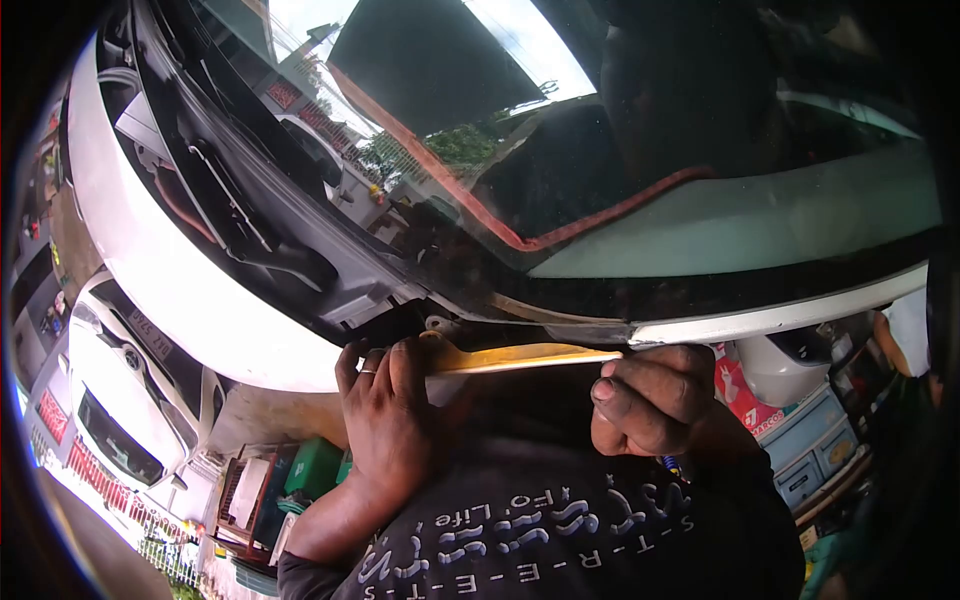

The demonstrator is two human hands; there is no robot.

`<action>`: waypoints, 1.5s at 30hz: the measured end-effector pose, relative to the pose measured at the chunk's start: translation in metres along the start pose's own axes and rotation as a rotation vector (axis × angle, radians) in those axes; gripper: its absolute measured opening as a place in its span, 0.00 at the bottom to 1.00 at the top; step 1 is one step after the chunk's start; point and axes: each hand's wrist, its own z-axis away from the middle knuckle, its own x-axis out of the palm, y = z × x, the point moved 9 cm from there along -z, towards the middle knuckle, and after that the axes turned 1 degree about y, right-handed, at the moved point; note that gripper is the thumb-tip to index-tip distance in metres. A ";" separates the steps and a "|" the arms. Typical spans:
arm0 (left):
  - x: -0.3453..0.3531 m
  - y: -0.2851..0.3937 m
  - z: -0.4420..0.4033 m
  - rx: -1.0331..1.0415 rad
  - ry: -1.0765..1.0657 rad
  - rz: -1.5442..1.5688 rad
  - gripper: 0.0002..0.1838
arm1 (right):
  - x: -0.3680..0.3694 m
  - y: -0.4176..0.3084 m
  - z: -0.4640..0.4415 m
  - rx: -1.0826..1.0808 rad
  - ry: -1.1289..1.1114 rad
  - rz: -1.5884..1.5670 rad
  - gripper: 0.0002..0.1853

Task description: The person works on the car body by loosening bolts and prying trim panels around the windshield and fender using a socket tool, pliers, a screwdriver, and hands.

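Note:
A long, thin yellow strip (535, 355) with a pale lower edge runs between my hands, along the corner below the windshield. I cannot make out whether it is tape or a stiff trim piece. My left hand (388, 405), with a ring on one finger, has its bent fingers at the strip's left end, beside the edge of the white car body (215, 310). Closed fingers of my right hand (655, 400) pinch the strip's tapered right end. The fingertips of this hand look dirty. Just above the strip is the dark windshield edge (560, 325).
The windshield (650, 210) with a reddish strip (440, 180) on it fills the top. A wiper arm (235, 205) lies in the cowl. Another white car (130, 400) is at left. A green bin (312, 465) and blue-grey drawers (815, 455) stand below.

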 end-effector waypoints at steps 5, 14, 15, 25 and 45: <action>0.001 0.001 0.005 0.016 0.053 0.009 0.29 | -0.002 -0.002 -0.004 -0.018 -0.045 0.007 0.19; 0.011 -0.009 0.013 -0.017 0.039 0.041 0.30 | -0.005 -0.001 -0.006 0.011 -0.039 0.006 0.25; 0.010 -0.008 0.012 -0.003 0.046 0.035 0.30 | -0.006 0.000 -0.007 0.011 -0.047 0.002 0.24; 0.005 -0.008 0.007 0.004 0.100 0.045 0.28 | -0.003 0.001 -0.004 -0.006 -0.115 0.006 0.24; 0.005 -0.003 0.007 0.047 0.096 0.058 0.33 | -0.004 -0.003 -0.005 -0.069 0.030 0.036 0.20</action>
